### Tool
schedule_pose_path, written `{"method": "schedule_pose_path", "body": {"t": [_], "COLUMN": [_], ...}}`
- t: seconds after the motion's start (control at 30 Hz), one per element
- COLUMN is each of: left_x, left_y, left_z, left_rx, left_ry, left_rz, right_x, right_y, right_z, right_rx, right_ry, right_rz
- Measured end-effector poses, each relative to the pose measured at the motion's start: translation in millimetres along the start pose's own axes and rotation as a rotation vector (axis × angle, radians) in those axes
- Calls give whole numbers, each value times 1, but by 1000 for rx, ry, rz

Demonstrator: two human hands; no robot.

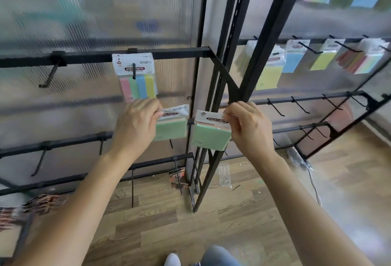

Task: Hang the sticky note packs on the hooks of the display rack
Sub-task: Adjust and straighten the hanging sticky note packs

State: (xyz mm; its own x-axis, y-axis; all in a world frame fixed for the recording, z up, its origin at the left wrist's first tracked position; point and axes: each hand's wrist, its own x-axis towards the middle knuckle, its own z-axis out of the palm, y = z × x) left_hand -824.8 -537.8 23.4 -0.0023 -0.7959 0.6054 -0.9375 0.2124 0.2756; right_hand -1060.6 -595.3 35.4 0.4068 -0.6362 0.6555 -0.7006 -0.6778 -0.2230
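**Left hand [135, 126] and right hand [249, 130], one green pack each**

Pinches with the left hand, fingers curled, the white header of the left green pack [171, 131]. Pinches with the right hand, the same way, the header of the right green pack [209, 136], held tilted. Holds both packs in the air, side by side and slightly apart, in front of the display rack [224, 71], neither on a hook yet.

Stands on a wood-look floor [243, 212], facing ribbed translucent panels [84, 11]. Looks into a corner of the black rack, with bars running left and right from a slotted upright. On the right-hand side, a row of hung packs [268, 71] in yellow, blue and mixed colours. On the left-hand top bar, one striped pack [137, 79] on its hook [134, 71], directly above the left hand. Farther left on the same bar, a bare hook [49, 75]. Low at the left edge, reddish-brown packets [42, 202], perhaps cards, too blurred to tell. On the floor by the rack's foot, a small clear bag [224, 175].
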Motion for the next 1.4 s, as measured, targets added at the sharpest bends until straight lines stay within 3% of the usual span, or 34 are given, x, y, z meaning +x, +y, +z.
{"method": "schedule_pose_path", "body": {"t": [0.33,0.83,1.1,1.4], "left_x": [19,94,167,275], "left_y": [99,287,338,356], "left_z": [50,163,199,232], "left_rx": [-138,-138,-136,-122], "left_ry": [-90,-47,-5,86], "left_rz": [177,149,183,236], "right_x": [-36,-70,-46,41], "right_y": [93,294,371,442], "right_z": [-56,-172,-207,-215], "right_rx": [-96,-134,-152,-164], "right_ry": [67,112,173,287], "right_rz": [124,108,87,86]}}
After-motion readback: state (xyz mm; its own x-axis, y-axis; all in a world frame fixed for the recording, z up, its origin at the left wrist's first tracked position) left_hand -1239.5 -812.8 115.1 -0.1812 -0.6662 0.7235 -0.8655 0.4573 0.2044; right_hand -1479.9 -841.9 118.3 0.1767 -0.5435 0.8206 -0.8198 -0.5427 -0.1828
